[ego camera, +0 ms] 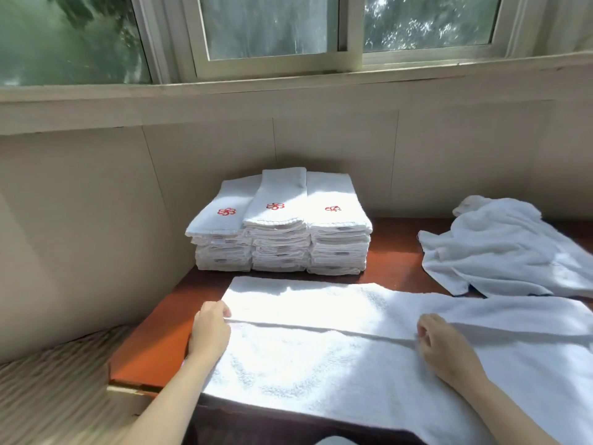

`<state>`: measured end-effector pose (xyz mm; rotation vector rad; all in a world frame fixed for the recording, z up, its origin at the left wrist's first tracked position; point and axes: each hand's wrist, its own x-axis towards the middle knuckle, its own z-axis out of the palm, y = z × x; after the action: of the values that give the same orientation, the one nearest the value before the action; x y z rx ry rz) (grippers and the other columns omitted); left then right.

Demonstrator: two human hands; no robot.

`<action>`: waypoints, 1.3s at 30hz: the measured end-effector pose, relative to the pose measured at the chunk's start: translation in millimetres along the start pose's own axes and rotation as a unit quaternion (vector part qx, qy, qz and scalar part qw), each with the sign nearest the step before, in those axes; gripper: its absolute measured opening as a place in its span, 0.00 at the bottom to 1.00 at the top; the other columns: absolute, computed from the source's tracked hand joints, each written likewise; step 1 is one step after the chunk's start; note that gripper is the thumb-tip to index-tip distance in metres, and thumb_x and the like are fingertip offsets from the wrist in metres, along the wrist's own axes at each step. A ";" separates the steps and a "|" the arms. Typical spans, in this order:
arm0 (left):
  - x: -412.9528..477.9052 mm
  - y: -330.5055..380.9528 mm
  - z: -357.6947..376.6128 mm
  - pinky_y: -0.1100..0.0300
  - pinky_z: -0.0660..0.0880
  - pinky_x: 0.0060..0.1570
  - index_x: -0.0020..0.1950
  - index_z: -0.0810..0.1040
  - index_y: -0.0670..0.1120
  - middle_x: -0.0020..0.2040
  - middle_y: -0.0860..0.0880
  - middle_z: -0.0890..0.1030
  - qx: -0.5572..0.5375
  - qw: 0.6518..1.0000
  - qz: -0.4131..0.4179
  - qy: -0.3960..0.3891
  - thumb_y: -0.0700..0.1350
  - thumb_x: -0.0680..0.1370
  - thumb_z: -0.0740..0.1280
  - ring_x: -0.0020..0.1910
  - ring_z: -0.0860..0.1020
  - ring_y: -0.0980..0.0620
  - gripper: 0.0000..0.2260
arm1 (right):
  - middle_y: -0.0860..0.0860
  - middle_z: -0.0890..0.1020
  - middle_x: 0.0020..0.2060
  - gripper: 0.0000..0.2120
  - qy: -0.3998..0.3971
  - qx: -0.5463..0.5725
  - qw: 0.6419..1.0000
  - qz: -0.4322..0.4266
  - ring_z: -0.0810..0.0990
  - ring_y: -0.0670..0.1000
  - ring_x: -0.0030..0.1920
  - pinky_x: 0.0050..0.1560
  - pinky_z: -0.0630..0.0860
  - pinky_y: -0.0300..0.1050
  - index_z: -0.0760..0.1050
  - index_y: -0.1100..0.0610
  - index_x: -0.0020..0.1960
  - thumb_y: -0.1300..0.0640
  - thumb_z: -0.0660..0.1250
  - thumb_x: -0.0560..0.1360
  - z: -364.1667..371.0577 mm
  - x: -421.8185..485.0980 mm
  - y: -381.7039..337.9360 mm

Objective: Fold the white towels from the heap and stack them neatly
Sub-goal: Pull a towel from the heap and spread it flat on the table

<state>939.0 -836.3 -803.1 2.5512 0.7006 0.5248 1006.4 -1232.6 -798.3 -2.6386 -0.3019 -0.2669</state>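
Head view, spread towel (321, 358): a white terry towel lies flat along the bench (154, 342) across the lower half of the frame. Its near layer is laid over the far one, and that layer's edge runs left to right through the middle.
Head view, left hand (210, 329): at the towel's left end, lower left of centre. The fingers are curled round the end of that edge, gripping the cloth.
Head view, right hand (444, 348): at lower right, on the same edge. The fingers are curled in and pinch the cloth there.
Head view, folded stacks (279, 245): three piles of folded white towels stand side by side at centre frame, touching one another and close to the wall. Each top towel bears a red flower emblem (275, 206).
Head view, heap (507, 248): crumpled white towels lie on the bench at the right edge, just beyond the spread towel's far side.
Head view, bench: reddish-brown wood, partly sunlit.
Head view, window (272, 27): sliding panes fill the top of the frame, with blurred foliage behind.
Head view, striped fabric (54, 380): at lower left, beside the bench.
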 end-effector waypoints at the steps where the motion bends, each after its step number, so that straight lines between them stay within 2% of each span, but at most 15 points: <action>1: -3.8 2.7 -0.3 0.55 0.68 0.48 0.46 0.71 0.48 0.58 0.46 0.73 0.027 1.000 -0.007 0.007 0.28 0.71 0.56 0.53 0.70 0.46 0.16 | 0.50 0.73 0.36 0.08 0.007 -0.001 1.000 0.004 0.73 0.54 0.37 0.36 0.68 0.48 0.67 0.56 0.37 0.66 0.60 0.73 -0.9 -1.0 -0.4; 4: -14.6 26.1 2.2 0.53 0.64 0.60 0.51 0.72 0.49 0.66 0.45 0.67 0.097 0.994 -0.040 0.013 0.31 0.74 0.57 0.62 0.65 0.44 0.14 | 0.50 0.71 0.32 0.13 0.056 0.016 0.998 0.035 0.71 0.56 0.34 0.31 0.62 0.47 0.63 0.54 0.32 0.69 0.58 0.70 2.1 -1.7 -5.3; 6: -20.4 53.1 8.6 0.52 0.62 0.63 0.54 0.72 0.49 0.67 0.45 0.66 0.112 0.993 -0.022 -0.019 0.33 0.75 0.57 0.66 0.63 0.44 0.14 | 0.50 0.70 0.31 0.15 0.093 0.063 0.990 0.080 0.69 0.55 0.34 0.31 0.60 0.45 0.61 0.55 0.31 0.71 0.56 0.69 6.5 1.5 -10.8; 12: -41.8 145.3 45.7 0.54 0.57 0.67 0.61 0.71 0.51 0.70 0.49 0.64 0.060 0.982 0.134 -0.116 0.36 0.77 0.59 0.71 0.58 0.48 0.15 | 0.52 0.69 0.30 0.13 0.179 0.231 0.942 0.163 0.66 0.55 0.32 0.31 0.59 0.46 0.62 0.58 0.29 0.74 0.53 0.66 12.4 3.9 -13.7; 14: -49.6 175.6 60.3 0.55 0.60 0.65 0.62 0.71 0.51 0.68 0.50 0.67 0.031 0.972 0.182 -0.146 0.40 0.78 0.62 0.69 0.61 0.49 0.13 | 0.53 0.73 0.33 0.08 0.176 0.259 0.933 0.177 0.69 0.57 0.36 0.33 0.62 0.47 0.67 0.62 0.30 0.67 0.52 0.65 4.9 3.7 -7.9; 15: -53.6 189.7 67.7 0.55 0.61 0.65 0.62 0.72 0.51 0.66 0.51 0.68 0.019 0.966 0.204 -0.159 0.41 0.78 0.62 0.68 0.63 0.49 0.13 | 0.54 0.75 0.36 0.10 0.179 0.275 0.925 0.191 0.71 0.57 0.38 0.36 0.64 0.48 0.70 0.61 0.32 0.63 0.50 0.63 -1.6 5.3 -4.2; 18: -69.5 228.1 89.7 0.56 0.65 0.63 0.60 0.74 0.49 0.62 0.49 0.73 -0.022 0.951 0.242 -0.191 0.41 0.76 0.63 0.64 0.68 0.47 0.13 | 0.56 0.76 0.46 0.14 0.206 0.327 0.889 0.248 0.73 0.57 0.47 0.47 0.67 0.48 0.75 0.57 0.38 0.60 0.51 0.65 -24.5 14.3 18.2; 21: -84.5 252.2 112.3 0.57 0.67 0.58 0.55 0.75 0.46 0.57 0.48 0.75 -0.056 0.946 0.251 -0.196 0.40 0.74 0.61 0.59 0.71 0.47 0.11 | 0.60 0.76 0.56 0.15 0.240 0.382 0.821 0.350 0.75 0.60 0.54 0.54 0.72 0.51 0.77 0.57 0.51 0.67 0.56 0.71 -43.7 28.2 65.6; 25: -77.9 261.7 133.2 0.55 0.70 0.54 0.48 0.76 0.48 0.50 0.50 0.74 -0.005 0.966 0.225 -0.129 0.51 0.77 0.59 0.55 0.72 0.49 0.09 | 0.57 0.72 0.58 0.15 0.308 0.388 0.748 0.442 0.76 0.59 0.47 0.44 0.70 0.45 0.75 0.50 0.55 0.62 0.59 0.72 -64.5 28.8 124.0; 27: -70.8 269.5 136.4 0.53 0.71 0.53 0.46 0.77 0.46 0.49 0.49 0.74 0.020 0.972 0.197 -0.131 0.55 0.79 0.56 0.55 0.73 0.48 0.16 | 0.56 0.73 0.54 0.15 0.331 0.423 0.723 0.434 0.77 0.57 0.41 0.45 0.76 0.50 0.74 0.53 0.58 0.61 0.63 0.72 -72.7 29.0 144.5; 29: -69.7 280.4 141.5 0.53 0.71 0.54 0.52 0.77 0.46 0.54 0.49 0.74 0.065 0.974 0.178 -0.124 0.56 0.80 0.54 0.58 0.72 0.48 0.17 | 0.56 0.75 0.51 0.16 0.336 0.483 0.705 0.395 0.75 0.52 0.35 0.45 0.76 0.51 0.70 0.57 0.60 0.64 0.65 0.73 -77.9 27.5 161.5; 32: -84.8 296.1 148.0 0.53 0.69 0.51 0.61 0.71 0.49 0.59 0.50 0.72 0.141 0.972 0.154 -0.111 0.53 0.79 0.57 0.60 0.70 0.48 0.14 | 0.56 0.74 0.43 0.19 0.313 0.551 0.689 0.353 0.73 0.50 0.31 0.29 0.75 0.39 0.66 0.58 0.57 0.75 0.59 0.73 -85.1 22.8 174.2; 34: -92.5 302.0 147.2 0.51 0.71 0.44 0.56 0.75 0.43 0.53 0.44 0.76 0.120 0.970 0.187 -0.096 0.46 0.75 0.66 0.52 0.75 0.42 0.12 | 0.55 0.74 0.38 0.20 0.277 0.555 0.697 0.359 0.70 0.49 0.27 0.21 0.69 0.35 0.68 0.56 0.54 0.77 0.57 0.71 -94.2 18.7 176.8; 36: -93.1 299.8 152.5 0.49 0.72 0.37 0.48 0.78 0.38 0.44 0.39 0.77 0.088 0.959 0.262 -0.063 0.36 0.70 0.71 0.43 0.77 0.38 0.08 | 0.55 0.75 0.37 0.16 0.261 0.525 0.719 0.373 0.69 0.49 0.26 0.22 0.68 0.35 0.74 0.57 0.46 0.75 0.57 0.71 -102.7 16.1 182.7; 39: -93.7 298.5 160.2 0.53 0.70 0.51 0.59 0.74 0.47 0.55 0.49 0.75 0.076 0.936 0.332 -0.094 0.46 0.81 0.57 0.55 0.74 0.46 0.10 | 0.56 0.79 0.38 0.06 0.291 0.467 0.740 0.386 0.73 0.52 0.28 0.25 0.71 0.40 0.76 0.58 0.41 0.66 0.61 0.71 -104.8 15.7 191.2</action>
<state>1052.6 -1168.9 -808.5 2.9077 -0.2235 0.4281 1056.3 -1445.1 -785.1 -1.3781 0.6985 -0.4688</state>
